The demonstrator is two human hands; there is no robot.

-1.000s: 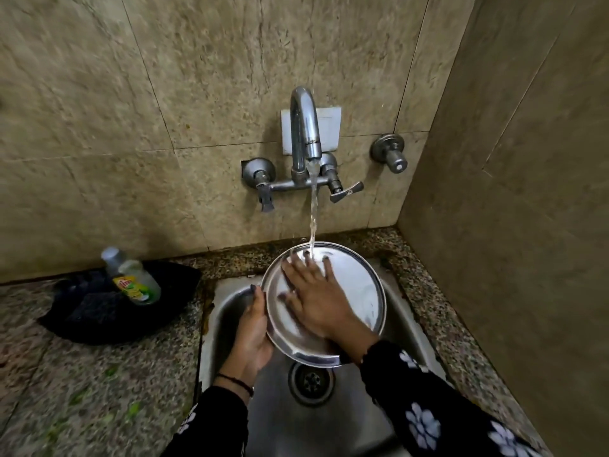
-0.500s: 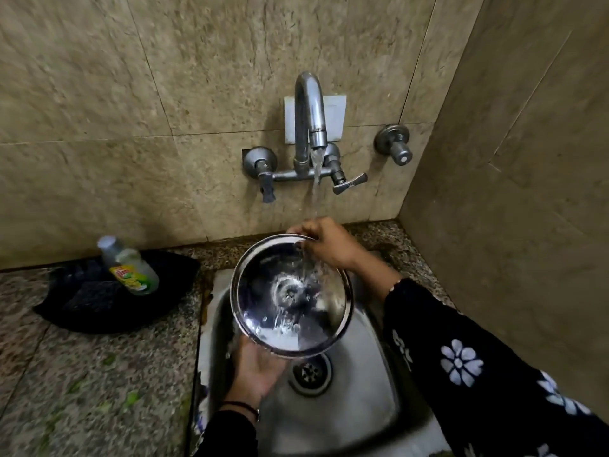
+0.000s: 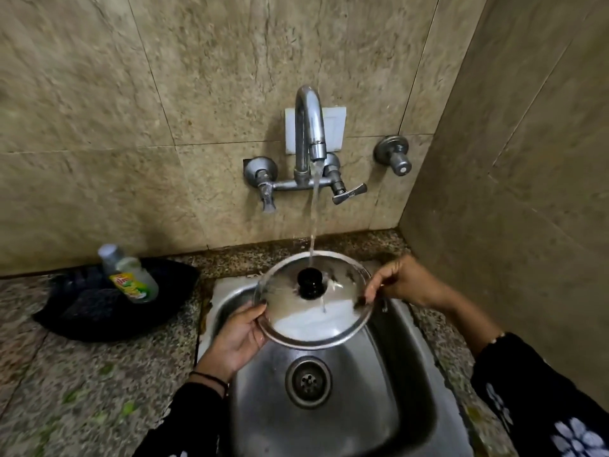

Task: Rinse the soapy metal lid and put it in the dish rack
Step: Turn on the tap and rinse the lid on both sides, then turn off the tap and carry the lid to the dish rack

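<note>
The left hand (image 3: 237, 338) has its grip closed on the near-left rim of the metal lid (image 3: 313, 321), thumb on top and fingers under the edge. The right hand (image 3: 400, 282) pinches the far-right rim, fingertips curled over the edge. Between the two hands the lid is held above the sink (image 3: 389, 390), top side up and tilted toward the person, with its black knob (image 3: 309, 283) near the far side. A stream of water (image 3: 314, 209) falls from the tap (image 3: 308, 133) and strikes the lid right at the knob, running down the sloped surface. Under the lid's near edge sits the drain (image 3: 308, 380) in the sink bottom. Both forearms wear dark sleeves, the right sleeve (image 3: 543, 400) printed with white flowers, and a thin dark band circles the left wrist. On the speckled counter (image 3: 82, 390) to the left of the sink lies a black cloth (image 3: 99, 311), and a dish soap bottle (image 3: 130, 275) rests on it, leaning against the tiled wall.
</note>
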